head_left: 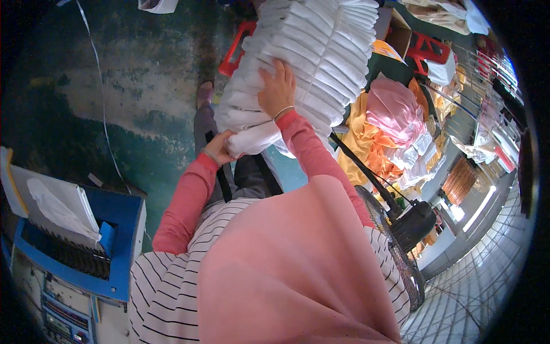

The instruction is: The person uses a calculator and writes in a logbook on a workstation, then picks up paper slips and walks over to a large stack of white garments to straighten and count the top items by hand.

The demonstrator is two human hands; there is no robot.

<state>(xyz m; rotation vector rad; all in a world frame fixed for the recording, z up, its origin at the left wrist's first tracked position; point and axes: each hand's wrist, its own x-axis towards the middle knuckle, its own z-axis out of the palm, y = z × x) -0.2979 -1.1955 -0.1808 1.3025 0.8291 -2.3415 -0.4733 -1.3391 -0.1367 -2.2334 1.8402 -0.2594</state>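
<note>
Under you lies a worn green concrete floor (143, 86); red plastic stools (236, 47) stand on it at twelve o'clock, a black fan (409, 229) at four o'clock.

Soft matt white cloth stack (309, 51), pleated folds

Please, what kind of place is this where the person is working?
It is probably a small garment or textile workshop. The hands hold a tall stack of folded white cloth, heaps of pink and orange fabric lie at the right, and a blue machine stands on a worn concrete floor.
</note>
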